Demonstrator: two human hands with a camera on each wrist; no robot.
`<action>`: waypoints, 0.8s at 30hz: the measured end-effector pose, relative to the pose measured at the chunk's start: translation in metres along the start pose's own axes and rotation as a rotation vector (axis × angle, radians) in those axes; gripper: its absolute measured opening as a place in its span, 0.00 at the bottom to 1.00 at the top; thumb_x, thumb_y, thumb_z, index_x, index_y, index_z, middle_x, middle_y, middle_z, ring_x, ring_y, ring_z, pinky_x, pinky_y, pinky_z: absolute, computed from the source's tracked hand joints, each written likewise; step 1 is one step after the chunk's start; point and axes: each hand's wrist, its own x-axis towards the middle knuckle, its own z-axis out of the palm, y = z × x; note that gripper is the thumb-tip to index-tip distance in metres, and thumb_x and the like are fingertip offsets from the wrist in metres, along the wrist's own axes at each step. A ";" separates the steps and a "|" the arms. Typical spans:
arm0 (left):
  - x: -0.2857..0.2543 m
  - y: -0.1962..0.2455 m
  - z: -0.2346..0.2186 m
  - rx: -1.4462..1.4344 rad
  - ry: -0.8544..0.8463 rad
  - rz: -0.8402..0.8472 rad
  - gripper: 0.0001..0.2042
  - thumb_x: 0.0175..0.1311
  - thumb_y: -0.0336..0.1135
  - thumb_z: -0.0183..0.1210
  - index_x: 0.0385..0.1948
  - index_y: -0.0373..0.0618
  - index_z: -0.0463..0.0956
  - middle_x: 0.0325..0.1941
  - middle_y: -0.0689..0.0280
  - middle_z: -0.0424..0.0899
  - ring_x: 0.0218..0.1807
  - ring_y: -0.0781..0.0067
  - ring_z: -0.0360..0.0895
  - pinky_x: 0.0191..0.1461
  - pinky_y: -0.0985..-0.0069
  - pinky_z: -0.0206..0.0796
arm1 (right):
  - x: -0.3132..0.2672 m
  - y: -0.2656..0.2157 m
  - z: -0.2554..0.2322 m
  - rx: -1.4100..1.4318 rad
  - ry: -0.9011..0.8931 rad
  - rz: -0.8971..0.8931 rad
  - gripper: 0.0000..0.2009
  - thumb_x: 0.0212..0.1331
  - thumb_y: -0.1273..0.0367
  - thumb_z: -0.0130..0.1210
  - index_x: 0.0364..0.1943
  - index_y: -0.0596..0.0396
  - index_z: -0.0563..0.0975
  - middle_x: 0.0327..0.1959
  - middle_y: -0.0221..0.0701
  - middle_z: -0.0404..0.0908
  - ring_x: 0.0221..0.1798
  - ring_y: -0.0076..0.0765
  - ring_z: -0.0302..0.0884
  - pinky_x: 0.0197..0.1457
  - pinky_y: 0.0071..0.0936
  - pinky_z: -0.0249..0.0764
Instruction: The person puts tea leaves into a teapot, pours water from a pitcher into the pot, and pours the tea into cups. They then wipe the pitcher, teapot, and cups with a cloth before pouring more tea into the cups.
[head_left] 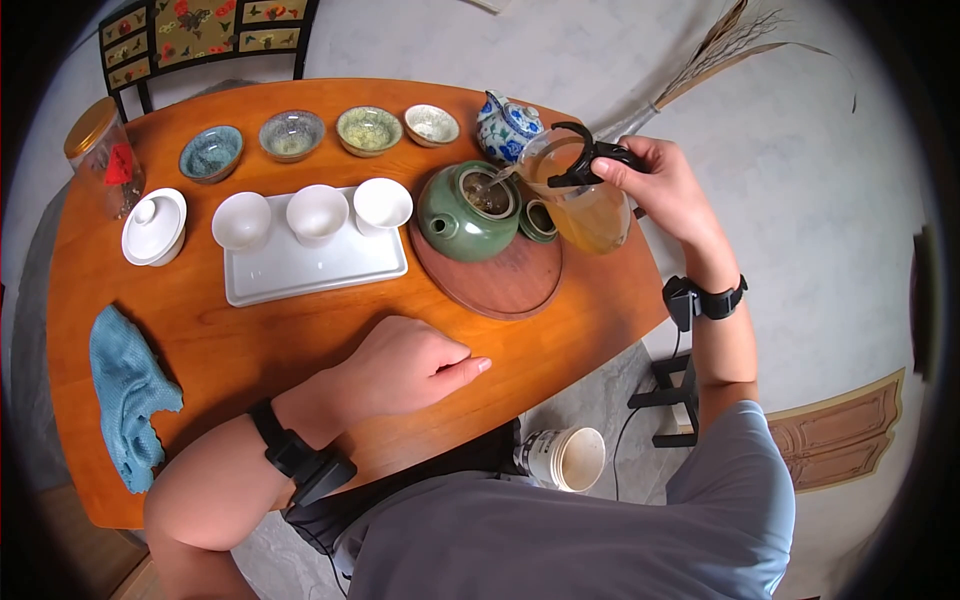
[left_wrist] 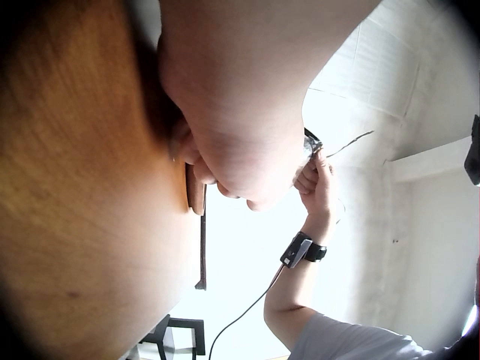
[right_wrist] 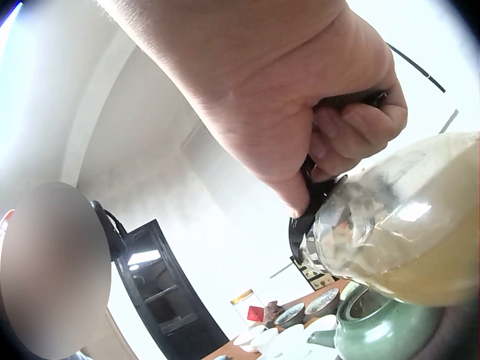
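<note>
The right hand point(head_left: 672, 190) is gripping the glass pitcher point(head_left: 592, 222) by its black handle point(head_left: 604, 151), just right of the green teapot point(head_left: 465, 228); the pitcher's long axis is tilting mouth-first toward the teapot's opening. The left hand point(head_left: 405, 365), well apart from the right, is lying loosely curled and empty, nearer the person than the teapot.

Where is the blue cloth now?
In the head view, the blue cloth lies on the left end of the table, between the lidded bowl and the left arm.
</note>
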 end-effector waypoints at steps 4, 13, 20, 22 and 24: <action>0.000 -0.001 0.001 -0.004 -0.002 -0.003 0.26 0.74 0.44 0.60 0.13 0.40 0.68 0.15 0.52 0.70 0.19 0.47 0.70 0.26 0.57 0.59 | 0.001 0.001 -0.001 -0.006 0.010 0.016 0.17 0.66 0.57 0.70 0.37 0.61 0.86 0.28 0.18 0.80 0.33 0.12 0.69 0.36 0.19 0.69; 0.000 -0.002 0.002 0.011 0.001 0.001 0.26 0.74 0.45 0.60 0.13 0.40 0.69 0.15 0.53 0.70 0.19 0.48 0.71 0.25 0.57 0.59 | 0.001 0.000 -0.003 -0.051 0.018 -0.017 0.17 0.66 0.57 0.70 0.37 0.61 0.86 0.27 0.18 0.80 0.32 0.12 0.69 0.36 0.20 0.69; 0.000 -0.002 0.001 0.013 -0.001 -0.002 0.26 0.74 0.45 0.60 0.13 0.41 0.68 0.15 0.53 0.70 0.19 0.48 0.70 0.25 0.57 0.59 | 0.002 0.000 -0.003 -0.069 0.021 -0.034 0.18 0.66 0.57 0.70 0.37 0.62 0.86 0.28 0.20 0.81 0.33 0.13 0.70 0.37 0.20 0.71; 0.000 -0.001 0.001 0.012 -0.002 -0.002 0.26 0.74 0.45 0.60 0.13 0.41 0.68 0.15 0.53 0.70 0.19 0.48 0.70 0.25 0.57 0.59 | 0.003 0.000 -0.004 -0.075 0.020 -0.023 0.19 0.66 0.56 0.70 0.37 0.62 0.86 0.28 0.20 0.81 0.33 0.13 0.71 0.37 0.20 0.71; -0.001 -0.001 0.001 0.011 0.003 -0.003 0.26 0.74 0.45 0.60 0.13 0.41 0.68 0.15 0.53 0.69 0.18 0.48 0.70 0.25 0.57 0.59 | 0.004 0.003 -0.004 -0.085 0.021 -0.028 0.19 0.66 0.56 0.70 0.37 0.62 0.86 0.28 0.20 0.81 0.33 0.13 0.71 0.36 0.20 0.71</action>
